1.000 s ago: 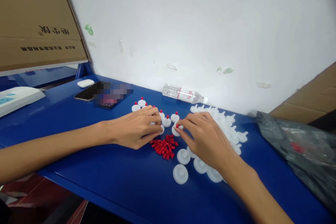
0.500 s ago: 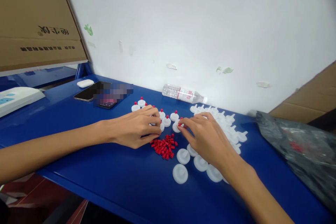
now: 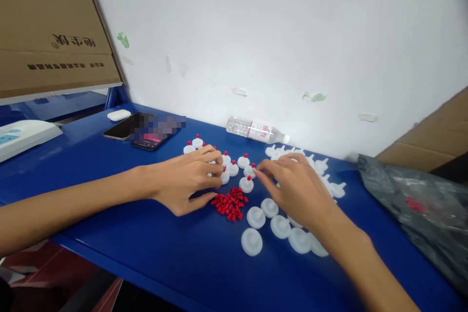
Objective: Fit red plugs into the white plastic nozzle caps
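Observation:
My left hand (image 3: 192,180) hovers over several white discs with red-capped stems, partly hiding them. Its thumb is stretched apart from the curled fingers and reaches the edge of a pile of small red caps (image 3: 229,204). My right hand (image 3: 292,183) is just right of a white disc with a red cap on its stem (image 3: 246,184). Its thumb and index tips are near each other, with nothing visible between them. Under and around that hand lie uncapped white discs with pointed stems (image 3: 281,226), some hidden by it.
A clear plastic bottle (image 3: 256,130) lies along the white wall. Two phones (image 3: 126,126) and a white case (image 3: 119,115) rest at the back left, near a white device (image 3: 27,139). A grey plastic bag (image 3: 413,214) covers the right side of the blue table (image 3: 175,258).
My right hand has let go of the red-capped disc and shifted right, leaving it upright on the table. My left thumb has spread away from the fingers, down toward the red caps.

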Demonstrator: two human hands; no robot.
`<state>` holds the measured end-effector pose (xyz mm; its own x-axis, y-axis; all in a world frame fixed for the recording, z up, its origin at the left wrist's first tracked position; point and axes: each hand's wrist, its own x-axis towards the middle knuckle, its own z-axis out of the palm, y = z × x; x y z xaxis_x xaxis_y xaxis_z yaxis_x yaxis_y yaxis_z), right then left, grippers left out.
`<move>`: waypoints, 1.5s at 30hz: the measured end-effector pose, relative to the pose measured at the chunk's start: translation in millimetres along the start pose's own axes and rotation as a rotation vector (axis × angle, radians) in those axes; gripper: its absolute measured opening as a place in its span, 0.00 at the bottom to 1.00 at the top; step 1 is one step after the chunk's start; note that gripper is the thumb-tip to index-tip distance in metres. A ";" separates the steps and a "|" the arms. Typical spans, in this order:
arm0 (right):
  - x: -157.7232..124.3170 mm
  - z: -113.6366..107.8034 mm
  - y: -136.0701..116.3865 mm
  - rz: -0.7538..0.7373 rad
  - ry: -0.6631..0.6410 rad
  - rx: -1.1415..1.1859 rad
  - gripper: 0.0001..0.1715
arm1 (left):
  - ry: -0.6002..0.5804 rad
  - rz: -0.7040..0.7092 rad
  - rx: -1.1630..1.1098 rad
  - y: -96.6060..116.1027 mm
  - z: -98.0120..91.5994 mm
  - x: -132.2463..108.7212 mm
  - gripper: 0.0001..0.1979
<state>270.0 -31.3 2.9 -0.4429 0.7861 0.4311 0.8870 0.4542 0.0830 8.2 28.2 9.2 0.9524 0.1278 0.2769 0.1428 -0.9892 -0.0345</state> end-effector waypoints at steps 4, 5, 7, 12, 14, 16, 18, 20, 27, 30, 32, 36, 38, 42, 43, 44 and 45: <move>1.1 -16.1 11.2 0.148 -0.098 0.161 0.14 | -0.037 -0.010 0.036 0.7 0.2 -0.8 0.03; 0.2 -20.7 13.9 0.191 -0.155 0.244 0.15 | -0.046 -0.013 0.043 1.0 0.7 -0.9 0.03; -3.4 -28.6 19.7 0.229 -0.282 0.397 0.14 | -0.062 -0.016 0.049 1.6 2.1 -1.0 0.04; -16.5 -35.0 31.3 0.165 -0.488 0.594 0.19 | -0.081 -0.006 0.053 2.8 5.1 -0.1 0.04; -19.0 -33.7 30.7 0.195 -0.509 0.585 0.21 | -0.082 -0.005 0.057 3.0 5.9 0.7 0.04; -18.8 -32.2 27.0 0.229 -0.516 0.551 0.19 | -0.081 -0.004 0.063 3.0 6.4 1.6 0.03; -16.7 -30.8 22.3 0.239 -0.543 0.527 0.17 | -0.087 -0.010 0.067 3.0 6.9 2.3 0.03; -14.0 -29.0 19.1 0.246 -0.582 0.502 0.15 | -0.096 -0.017 0.072 2.8 7.1 2.6 0.02; -10.8 -20.0 21.0 0.325 -0.625 0.381 0.14 | -0.056 -0.014 0.142 -0.5 7.9 3.8 0.02; -10.5 -19.8 18.9 0.301 -0.585 0.284 0.10 | 0.009 -0.011 0.196 -2.3 9.8 4.5 0.04; -9.5 -21.1 15.9 0.289 -0.535 0.209 0.11 | 0.067 -0.031 0.212 -3.1 11.3 4.3 0.06; -7.6 -24.0 10.9 0.281 -0.403 0.128 0.15 | 0.230 -0.113 0.207 -4.7 14.2 1.8 0.07; -7.2 -24.3 8.9 0.259 -0.324 0.095 0.15 | 0.302 -0.126 0.201 -5.6 15.6 0.4 0.05; -6.6 -20.6 3.6 0.125 -0.135 0.060 0.15 | 0.388 -0.093 0.166 -5.7 17.4 -0.5 0.05; -6.3 -19.0 2.2 0.080 -0.096 0.060 0.15 | 0.402 -0.088 0.156 -5.3 17.6 -0.4 0.06; -5.8 -17.3 0.8 0.038 -0.062 0.057 0.16 | 0.414 -0.084 0.146 -4.9 17.7 -0.2 0.06; -5.2 -15.6 -0.6 0.002 -0.033 0.049 0.16 | 0.426 -0.084 0.137 -4.4 17.8 -0.1 0.07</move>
<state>273.9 -42.2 14.6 -0.4459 0.8001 0.4012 0.8808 0.4721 0.0376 12.3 33.9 -7.7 0.7446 0.1375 0.6532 0.2761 -0.9543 -0.1139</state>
